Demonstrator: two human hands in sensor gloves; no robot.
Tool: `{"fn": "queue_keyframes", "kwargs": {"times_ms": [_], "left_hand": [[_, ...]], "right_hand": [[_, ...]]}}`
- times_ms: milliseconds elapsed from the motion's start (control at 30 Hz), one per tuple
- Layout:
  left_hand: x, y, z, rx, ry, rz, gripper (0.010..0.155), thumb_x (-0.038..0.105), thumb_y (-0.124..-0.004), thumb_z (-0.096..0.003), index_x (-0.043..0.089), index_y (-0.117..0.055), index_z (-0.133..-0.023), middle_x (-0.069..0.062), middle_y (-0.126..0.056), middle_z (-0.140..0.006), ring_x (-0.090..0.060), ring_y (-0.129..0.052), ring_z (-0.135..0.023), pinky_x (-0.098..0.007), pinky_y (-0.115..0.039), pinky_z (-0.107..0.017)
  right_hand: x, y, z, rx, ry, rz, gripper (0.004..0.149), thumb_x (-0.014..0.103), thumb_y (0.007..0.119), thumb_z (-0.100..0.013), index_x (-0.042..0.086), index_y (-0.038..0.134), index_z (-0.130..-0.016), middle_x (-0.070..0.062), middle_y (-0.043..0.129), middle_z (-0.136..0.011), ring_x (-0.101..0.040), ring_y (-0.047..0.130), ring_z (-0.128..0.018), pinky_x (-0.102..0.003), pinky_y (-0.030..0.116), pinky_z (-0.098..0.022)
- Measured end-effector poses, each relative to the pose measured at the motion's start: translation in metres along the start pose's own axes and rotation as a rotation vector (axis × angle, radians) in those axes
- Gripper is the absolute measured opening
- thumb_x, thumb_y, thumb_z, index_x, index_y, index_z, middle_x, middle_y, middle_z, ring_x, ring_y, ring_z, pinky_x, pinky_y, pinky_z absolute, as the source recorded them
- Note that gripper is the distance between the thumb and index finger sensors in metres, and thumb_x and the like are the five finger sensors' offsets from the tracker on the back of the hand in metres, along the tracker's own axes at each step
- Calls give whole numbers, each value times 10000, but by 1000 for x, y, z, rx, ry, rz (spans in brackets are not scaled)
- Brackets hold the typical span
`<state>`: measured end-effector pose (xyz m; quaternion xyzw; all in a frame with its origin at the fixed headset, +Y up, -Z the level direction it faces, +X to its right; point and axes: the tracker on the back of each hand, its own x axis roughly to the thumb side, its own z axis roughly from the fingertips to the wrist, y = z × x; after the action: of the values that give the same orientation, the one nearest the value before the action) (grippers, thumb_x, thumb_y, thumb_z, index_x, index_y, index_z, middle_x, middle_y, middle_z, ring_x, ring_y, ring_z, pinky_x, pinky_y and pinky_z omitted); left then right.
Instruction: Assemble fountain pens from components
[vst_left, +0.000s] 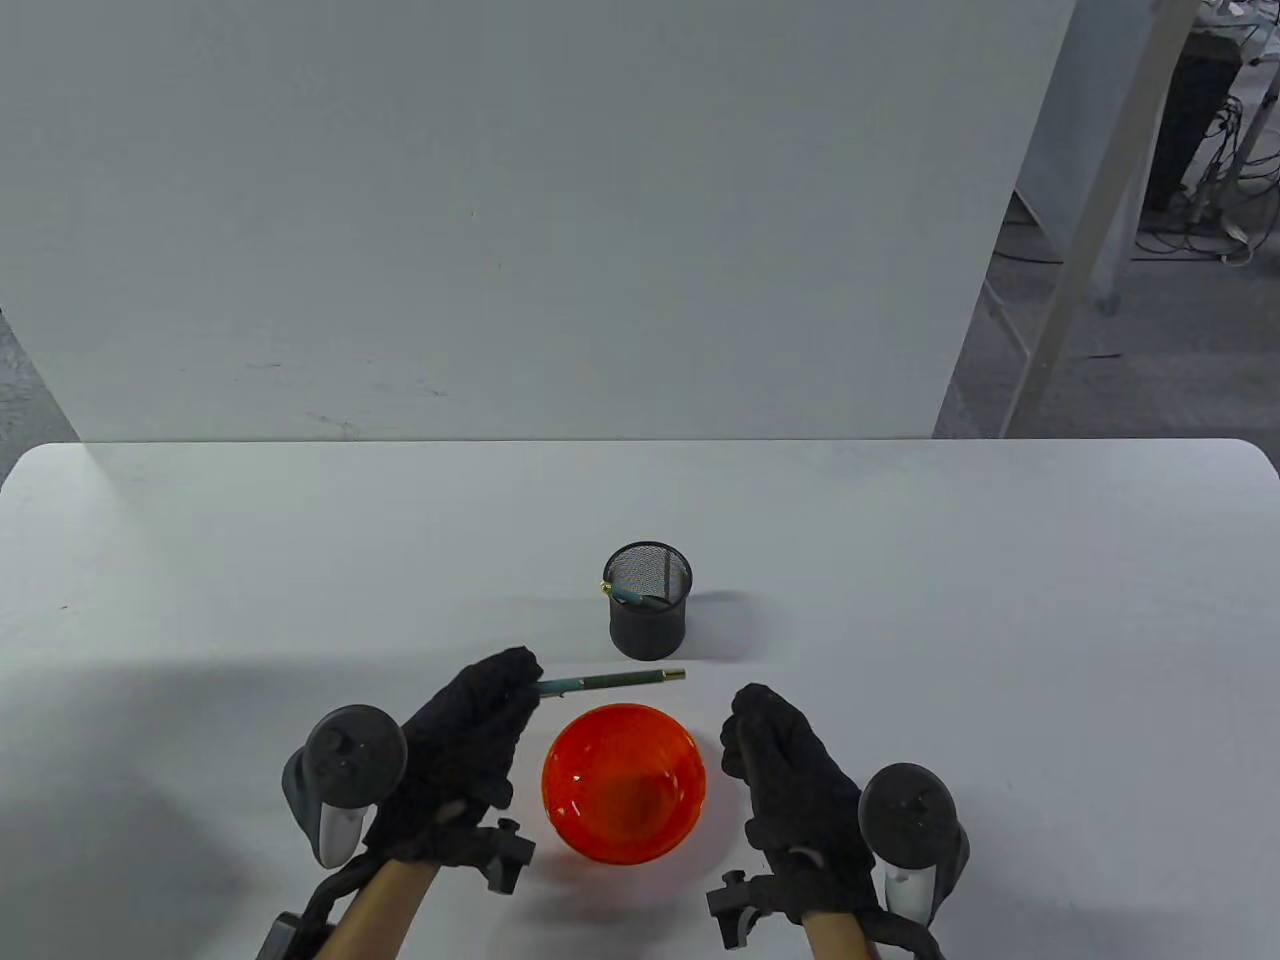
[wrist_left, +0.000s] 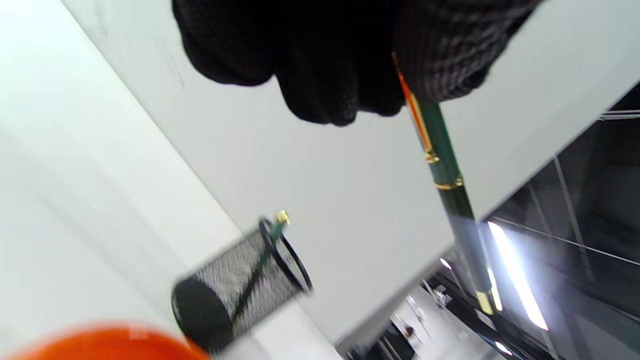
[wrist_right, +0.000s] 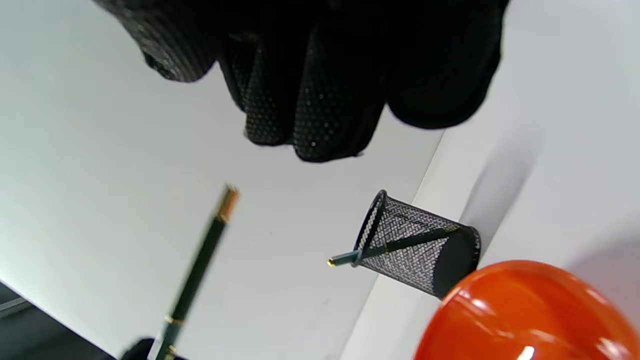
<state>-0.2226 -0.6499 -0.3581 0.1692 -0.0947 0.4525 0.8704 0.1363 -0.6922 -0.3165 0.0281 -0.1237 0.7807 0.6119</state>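
Observation:
A green fountain pen (vst_left: 610, 682) with gold trim is held by its cap end in my left hand (vst_left: 478, 735), pointing right above the table, just beyond the orange bowl (vst_left: 624, 782). The left wrist view shows the pen (wrist_left: 445, 175) sticking out from between my curled fingers (wrist_left: 325, 75). My right hand (vst_left: 790, 775) hovers to the right of the bowl with loosely curled fingers (wrist_right: 310, 100), holding nothing. A black mesh pen cup (vst_left: 648, 613) stands behind the bowl with another green pen (vst_left: 628, 596) leaning inside it.
A white panel (vst_left: 500, 200) stands upright behind the table. The white table (vst_left: 1000, 650) stretches wide on both sides. The orange bowl (wrist_right: 530, 315) looks empty in the table view. Beyond the panel at the right are a metal frame and cables on the floor.

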Motion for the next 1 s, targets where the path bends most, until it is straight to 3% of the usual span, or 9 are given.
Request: {"fn": "queue_keyframes", "kwargs": {"times_ms": [67, 233, 467, 1000], "left_hand": [[6, 5, -16, 44, -26, -228, 435, 432, -777, -538, 344, -735, -962, 44, -866, -925, -152, -957, -745, -443, -805, -629], [22, -2, -60, 79, -11, -339, 434, 429, -793, -539, 327, -750, -959, 27, -882, -909, -165, -965, -724, -463, -794, -618], [49, -44, -113, 8, -74, -655, 424, 456, -823, -516, 353, -791, -926, 50, -913, -880, -146, -985, -698, -452, -792, -617], [46, -107, -134, -141, -36, -895, 413, 489, -823, -509, 408, -801, -913, 106, -915, -898, -122, -969, -755, -482, -711, -708]], "right_hand": [[-1, -2, 0, -13, 14, -45, 484, 453, 605, -604, 186, 705, -996, -28, 875, -830, -214, 940, -646, -473, 824, -524], [0, -3, 2, -28, 14, -77, 482, 455, 603, -604, 185, 714, -988, -24, 883, -818, -207, 945, -635, -469, 828, -519], [-3, -5, 0, -38, 49, -120, 480, 457, 599, -607, 186, 718, -984, -22, 886, -812, -205, 945, -632, -468, 828, -519], [-3, -5, -1, -18, 60, -133, 483, 460, 595, -607, 176, 735, -972, -27, 897, -793, -211, 951, -616, -471, 830, -510]]}}
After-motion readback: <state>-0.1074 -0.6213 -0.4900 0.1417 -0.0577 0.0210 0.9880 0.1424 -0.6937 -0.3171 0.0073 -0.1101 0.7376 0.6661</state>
